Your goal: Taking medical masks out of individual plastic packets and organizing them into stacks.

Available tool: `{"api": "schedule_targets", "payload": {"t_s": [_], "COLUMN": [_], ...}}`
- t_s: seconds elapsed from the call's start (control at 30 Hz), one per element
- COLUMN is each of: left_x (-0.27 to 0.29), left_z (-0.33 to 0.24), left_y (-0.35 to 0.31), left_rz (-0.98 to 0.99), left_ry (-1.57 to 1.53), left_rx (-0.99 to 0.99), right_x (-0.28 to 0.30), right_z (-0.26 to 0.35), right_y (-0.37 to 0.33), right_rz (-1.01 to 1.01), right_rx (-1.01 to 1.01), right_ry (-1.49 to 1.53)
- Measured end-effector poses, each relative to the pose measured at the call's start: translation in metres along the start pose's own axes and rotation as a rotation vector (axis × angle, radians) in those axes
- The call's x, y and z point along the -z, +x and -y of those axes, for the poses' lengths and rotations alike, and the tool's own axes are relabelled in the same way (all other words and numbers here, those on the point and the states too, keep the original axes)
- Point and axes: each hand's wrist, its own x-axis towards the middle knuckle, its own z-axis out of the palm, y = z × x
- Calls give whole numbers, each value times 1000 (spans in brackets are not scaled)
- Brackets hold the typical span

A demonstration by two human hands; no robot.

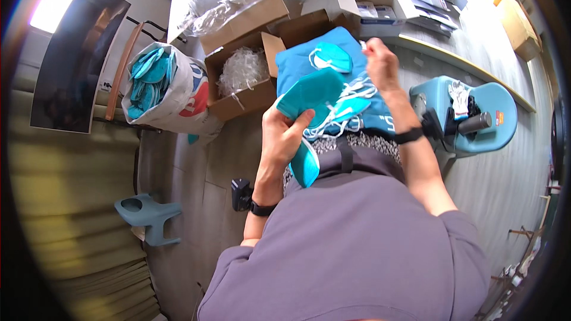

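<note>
Mid-frame, the left hand (284, 138) pinches a teal mask (312, 94), likely steadying it above the blue cloth (291, 59); I see the right hand (383, 66), upper right of centre, gripping something white (363, 45).

The left hand (284, 137) is closed in a grip, its thumb (302, 122) pressed down and slanting up to the right, its other fingers mostly hidden. The left forearm (254, 224) rises close beside the torso. The right hand (382, 65) is farther forward, well apart from the left, its fingers curled and the fingertips drawn into a pinch. The bare right forearm (421, 166) slants inward from the elbow.
</note>
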Motion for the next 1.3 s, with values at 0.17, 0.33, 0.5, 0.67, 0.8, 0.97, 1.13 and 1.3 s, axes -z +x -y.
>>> {"api": "schedule_targets", "payload": {"t_s": [0.17,0.33,0.5,0.67,0.8,0.97,1.13,1.3], "left_x": [13,11,-8,-9,-3,17,5,0], "left_z": [8,21,53,51,41,-23,-14,18], "left_y": [21,26,25,18,13,3,2,3], "left_rz": [-61,-22,-131,-88,-29,-2,197,228], "left_ry": [-217,-209,-150,-139,-203,-386,-852,-867], "left_rx": [120,77,-50,49,189,198,459,626], "right_x": [17,1,-7,-5,-14,29,11,7], "right_z": [45,100,99,78,34,7,84,75], "right_y": [-20,-59,-65,-62,-43,-9,-24,-19], "right_rz": [97,470,319,220,21,120,413,406], "right_rx": [-68,-314,19,203,136,-158,31,-136], "right_ry": [590,1021,564,297,277,313,1048,1234]}}
